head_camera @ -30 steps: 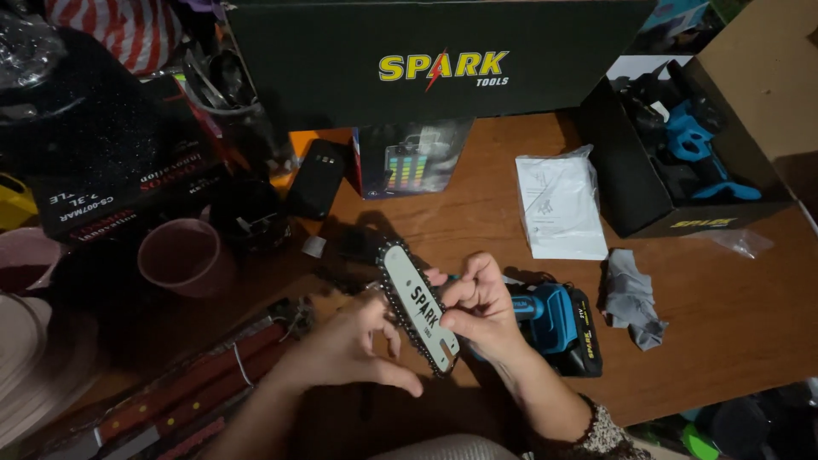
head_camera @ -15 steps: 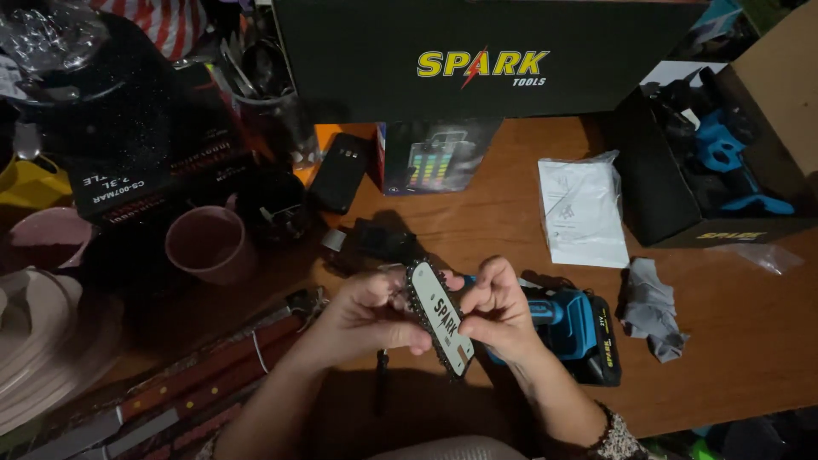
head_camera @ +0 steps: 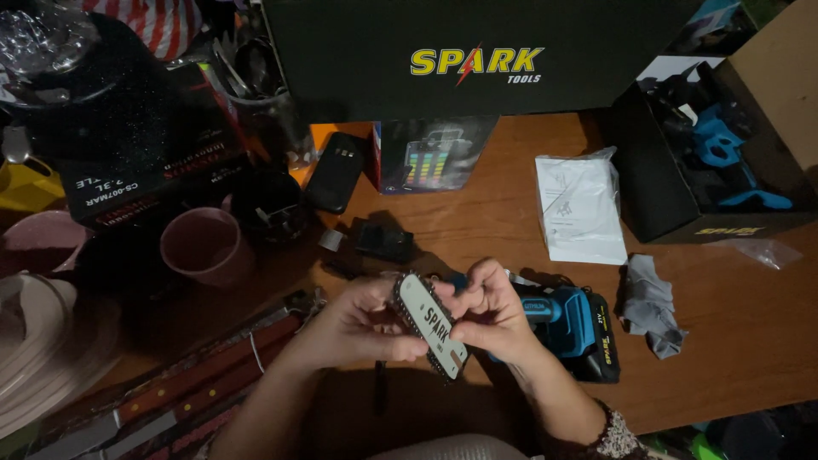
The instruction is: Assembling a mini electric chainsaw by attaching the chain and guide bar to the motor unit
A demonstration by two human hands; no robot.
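A pink cup point(head_camera: 203, 247) sits far left on the wooden table point(head_camera: 733, 341). My left hand point(head_camera: 358, 322) pinches the chainsaw bar point(head_camera: 429, 324) to steady it; my right hand point(head_camera: 490, 311) grips its other edge above the blue saw body point(head_camera: 573, 322)

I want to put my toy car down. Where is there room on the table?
Bare wood lies right of the grey cloth, below the open box, and between the white booklet and the small colourful box. The left side, around the pink cup, is crowded.
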